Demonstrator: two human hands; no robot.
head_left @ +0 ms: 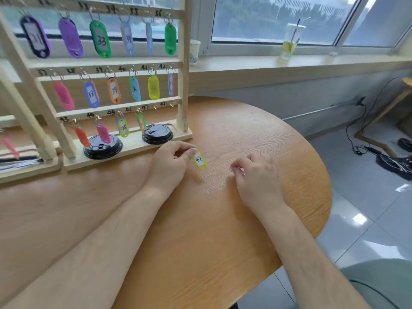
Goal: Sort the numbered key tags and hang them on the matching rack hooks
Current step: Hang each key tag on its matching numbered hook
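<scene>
On the round wooden table [267, 130], both hands work just in front of the wooden key rack [183, 63]. Left hand [171, 159]: fingers curled, thumb and forefinger pinching the upper end of a yellow key tag marked 47 [200, 161]. That tag hangs tilted just above the tabletop, right of the hand and apart from the rack. Right hand [256, 175]: fingers curled close around a small purple tag [243, 173]. Only the purple tag's edge and metal ring [231, 169] show at the fingertips; its number cannot be read.

Rack rails carry handwritten numbers. The bottom rail [116, 110] holds four tags, among them a yellow-green tag marked 45 [123, 127]. The hook beside mark 47 [156, 106] and the last hook [171, 104] stand bare. Upper rails are hung with coloured tags, several blurred.

Two black cup lids [103, 146] [157, 133] rest on the rack base. On the windowsill stand a clear drink cup with straw [292, 41] and a paper cup [194, 52].
</scene>
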